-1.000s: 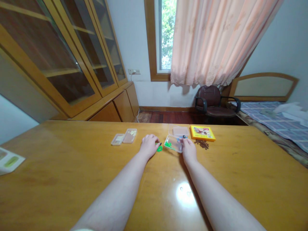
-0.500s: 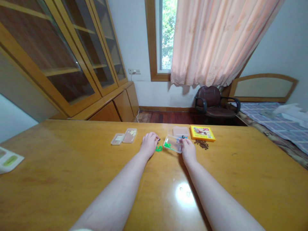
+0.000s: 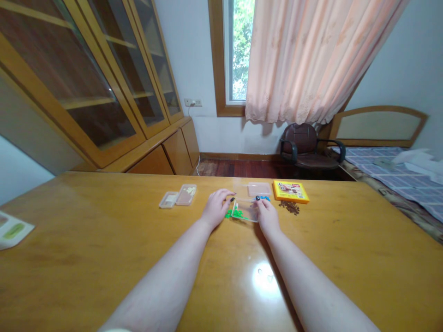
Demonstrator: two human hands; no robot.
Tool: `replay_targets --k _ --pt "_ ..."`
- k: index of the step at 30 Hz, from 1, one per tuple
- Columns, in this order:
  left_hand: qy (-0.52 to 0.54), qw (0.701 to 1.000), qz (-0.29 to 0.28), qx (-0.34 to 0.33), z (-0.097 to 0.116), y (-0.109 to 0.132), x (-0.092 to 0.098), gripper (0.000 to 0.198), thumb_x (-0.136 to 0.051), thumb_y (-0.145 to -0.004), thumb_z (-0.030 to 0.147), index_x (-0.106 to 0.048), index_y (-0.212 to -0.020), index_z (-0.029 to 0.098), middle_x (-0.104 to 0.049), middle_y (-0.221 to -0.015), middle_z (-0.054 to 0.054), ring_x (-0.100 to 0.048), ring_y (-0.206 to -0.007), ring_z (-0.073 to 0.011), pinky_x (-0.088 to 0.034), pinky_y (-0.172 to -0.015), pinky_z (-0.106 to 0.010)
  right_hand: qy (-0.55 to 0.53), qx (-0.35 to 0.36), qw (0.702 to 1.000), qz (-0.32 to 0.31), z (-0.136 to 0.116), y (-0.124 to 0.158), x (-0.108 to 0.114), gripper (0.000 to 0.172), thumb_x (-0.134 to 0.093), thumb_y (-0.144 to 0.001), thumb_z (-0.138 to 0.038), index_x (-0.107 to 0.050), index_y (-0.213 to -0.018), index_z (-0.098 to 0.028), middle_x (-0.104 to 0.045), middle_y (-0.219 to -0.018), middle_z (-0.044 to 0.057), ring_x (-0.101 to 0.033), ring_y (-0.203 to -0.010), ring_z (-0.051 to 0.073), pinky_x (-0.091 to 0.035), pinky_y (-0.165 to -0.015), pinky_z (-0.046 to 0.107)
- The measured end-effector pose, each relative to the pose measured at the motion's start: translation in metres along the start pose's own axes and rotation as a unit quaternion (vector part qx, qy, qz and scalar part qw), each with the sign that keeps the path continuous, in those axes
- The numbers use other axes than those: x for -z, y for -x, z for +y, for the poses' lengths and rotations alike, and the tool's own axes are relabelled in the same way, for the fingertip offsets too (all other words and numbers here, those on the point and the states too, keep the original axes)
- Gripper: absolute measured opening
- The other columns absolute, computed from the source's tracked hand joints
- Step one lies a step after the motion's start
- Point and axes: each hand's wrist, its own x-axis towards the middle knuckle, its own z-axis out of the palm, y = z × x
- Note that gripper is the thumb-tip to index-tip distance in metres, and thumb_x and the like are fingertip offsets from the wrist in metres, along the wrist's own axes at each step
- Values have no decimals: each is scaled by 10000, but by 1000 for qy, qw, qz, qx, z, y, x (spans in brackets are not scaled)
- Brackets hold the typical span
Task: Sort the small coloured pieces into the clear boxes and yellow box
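The left hand [image 3: 217, 208] was reached far over the table [image 3: 104, 249], with its fingers bent and the thumb close to them; whether anything was pinched could not be told. Green bits [image 3: 228, 214] were seen by that thumb, some through the left end of a clear box [image 3: 249, 213]. The box was held at its right end, between the thumb and fingers of the right hand [image 3: 268, 216], near the middle of the far edge. Blue bits [image 3: 265, 198] and a flat box [image 3: 259, 188] were set behind it, nearer that edge. Toward the far right corner, a yellow box [image 3: 291, 191] was laid. Wide tabletop was seen toward the near side and both side edges.
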Motion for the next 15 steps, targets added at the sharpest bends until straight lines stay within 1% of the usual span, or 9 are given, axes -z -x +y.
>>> replay_targets --k 1,3,5,7,9,12,15 --pt "-16 1000 2 22 -2 -1 0 231 -401 -870 230 -576 -1020 211 -602 -1028 -47 -521 -999 -167 -394 -885 -317 -1 -3 1000 3 0 0 0 353 -496 -709 -509 -593 -627 -180 -567 -601 4 -467 -574 152 -337 -548 251" --pt "-80 993 -13 85 -7 -1 0 196 -418 -865 258 -595 -921 197 -615 -936 -53 -542 -922 -177 -408 -827 -312 -6 -11 1000 9 -1 0 0 358 -497 -703 -518 -603 -643 -182 -581 -609 8 -464 -559 151 -331 -537 253" --pt "-160 975 -35 150 -11 -1 0 202 -421 -863 286 -597 -839 191 -612 -862 -61 -551 -853 -188 -410 -766 -313 -12 -17 1000 13 0 0 0 372 -500 -696 -535 -615 -662 -183 -601 -624 15 -467 -550 152 -328 -527 256" --pt "-213 958 -44 188 -12 0 0 222 -419 -862 317 -588 -798 189 -603 -828 -67 -550 -822 -199 -401 -728 -318 -17 -19 1000 15 0 0 0 387 -502 -687 -552 -620 -664 -185 -616 -633 20 -473 -544 154 -326 -523 259" --pt "-229 953 -51 192 -13 1 -1 242 -437 -848 374 -578 -785 187 -596 -824 -68 -544 -820 -208 -393 -719 -324 -22 -21 999 16 0 -1 -1 390 -505 -684 -559 -617 -662 -186 -621 -637 21 -472 -536 151 -325 -523 261" --pt "-229 954 -78 179 -12 4 -3 300 -507 -786 471 -572 -763 179 -591 -816 -73 -533 -832 -227 -387 -726 -335 -23 -25 999 8 1 -1 -1 377 -504 -691 -549 -605 -659 -187 -612 -634 14 -456 -517 143 -322 -524 259" --pt "-234 952 -94 172 -13 5 -6 315 -538 -759 488 -576 -764 174 -598 -825 -83 -526 -853 -248 -383 -744 -358 -19 -32 999 1 3 -1 0 368 -496 -707 -539 -595 -669 -187 -600 -636 6 -435 -500 134 -317 -516 253"
